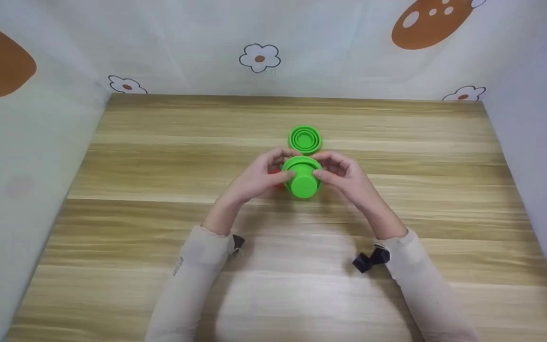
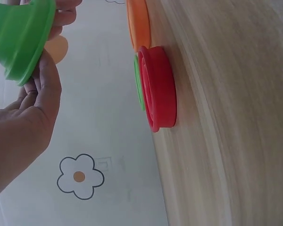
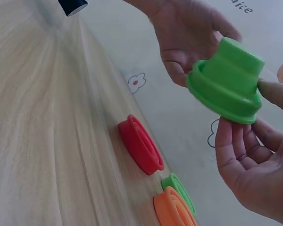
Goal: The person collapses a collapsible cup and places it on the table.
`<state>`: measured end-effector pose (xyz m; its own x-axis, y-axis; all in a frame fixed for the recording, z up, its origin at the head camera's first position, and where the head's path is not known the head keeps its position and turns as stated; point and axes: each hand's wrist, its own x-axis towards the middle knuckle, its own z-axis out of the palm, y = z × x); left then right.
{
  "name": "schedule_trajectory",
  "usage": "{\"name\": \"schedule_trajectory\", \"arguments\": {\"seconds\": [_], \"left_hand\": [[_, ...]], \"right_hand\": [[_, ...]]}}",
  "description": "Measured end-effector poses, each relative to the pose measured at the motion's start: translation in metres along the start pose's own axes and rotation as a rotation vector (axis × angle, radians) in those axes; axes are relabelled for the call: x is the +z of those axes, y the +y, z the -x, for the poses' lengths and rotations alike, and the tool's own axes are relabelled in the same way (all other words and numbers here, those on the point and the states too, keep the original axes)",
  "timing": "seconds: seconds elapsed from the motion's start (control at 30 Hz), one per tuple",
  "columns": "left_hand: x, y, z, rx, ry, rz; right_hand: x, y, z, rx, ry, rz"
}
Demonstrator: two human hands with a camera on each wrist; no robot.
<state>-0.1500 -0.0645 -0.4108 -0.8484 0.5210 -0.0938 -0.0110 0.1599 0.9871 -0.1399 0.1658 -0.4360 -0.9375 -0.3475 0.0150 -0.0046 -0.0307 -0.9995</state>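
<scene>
A green collapsible cup (image 1: 304, 183) is raised above the table between both hands, its stepped body pulled out and its narrow base tilted toward me. My left hand (image 1: 256, 178) pinches one side, thumb against the steps and fingers at the wide rim. On the opposite side, my right hand (image 1: 353, 184) grips it the same way, as the right wrist view also shows. Just beyond the hands, a second green collapsible cup (image 1: 305, 139) lies folded flat in rings. Folded red (image 2: 160, 89) and orange (image 3: 172, 209) cups stand on the table, mostly hidden by the hands in the head view.
The wood-grain table (image 1: 159, 228) runs back to a pale wall covering (image 1: 197, 47) printed with flowers. Similar coverings stand along its left and right edges. A small black device (image 1: 371, 260) sits at the right wrist.
</scene>
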Motion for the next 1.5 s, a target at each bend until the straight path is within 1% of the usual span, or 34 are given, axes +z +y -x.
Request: {"name": "schedule_trajectory", "arguments": {"seconds": [0.07,0.17,0.23,0.37,0.57,0.7,0.8,0.93,1.07,1.2,1.3,1.4,1.5], "left_hand": [[-0.0003,-0.0005,0.0002,-0.002,-0.008,-0.022],[-0.0001,-0.0008,-0.0002,0.011,-0.013,-0.067],[0.0004,-0.0008,-0.0007,0.021,-0.011,-0.094],[0.0015,-0.0005,-0.0018,0.02,0.0,-0.122],[0.0031,0.0011,-0.0021,0.024,-0.009,-0.084],[0.0017,0.001,-0.0013,0.022,-0.055,-0.05],[0.0008,0.0004,-0.0009,0.003,-0.091,-0.045],[0.0006,0.0001,-0.0007,-0.012,-0.085,-0.055],[0.0013,-0.0016,-0.0012,-0.011,-0.065,-0.064],[0.0029,-0.0032,-0.0021,-0.007,-0.045,-0.065],[0.0041,-0.0032,-0.0026,-0.018,-0.04,-0.054],[0.0039,-0.0032,-0.0023,-0.023,-0.047,-0.039],[0.0015,-0.0038,-0.0006,-0.015,-0.074,-0.006]], "right_hand": [[-0.0012,-0.0001,-0.0002,0.001,-0.025,0.014],[-0.0011,-0.0007,-0.0006,0.006,-0.035,0.038],[0.0001,-0.0017,-0.0008,0.009,-0.035,0.054],[0.0028,-0.0042,-0.0009,0.01,-0.02,0.076],[0.0034,-0.0062,-0.0003,0.015,-0.014,0.068],[0.0025,-0.0072,0.0008,0.015,-0.027,0.048],[0.0019,-0.0072,0.002,0.017,-0.051,0.041],[0.0006,-0.0061,0.0028,0.03,-0.102,0.057],[0.0021,-0.0074,0.0021,0.04,-0.134,0.091],[0.0041,-0.0087,0.0013,0.034,-0.127,0.093],[0.0049,-0.0087,0.0012,0.023,-0.106,0.1],[0.0049,-0.0073,0.0014,0.008,-0.071,0.126],[0.0044,-0.0055,0.0019,-0.006,-0.013,0.15]]}}
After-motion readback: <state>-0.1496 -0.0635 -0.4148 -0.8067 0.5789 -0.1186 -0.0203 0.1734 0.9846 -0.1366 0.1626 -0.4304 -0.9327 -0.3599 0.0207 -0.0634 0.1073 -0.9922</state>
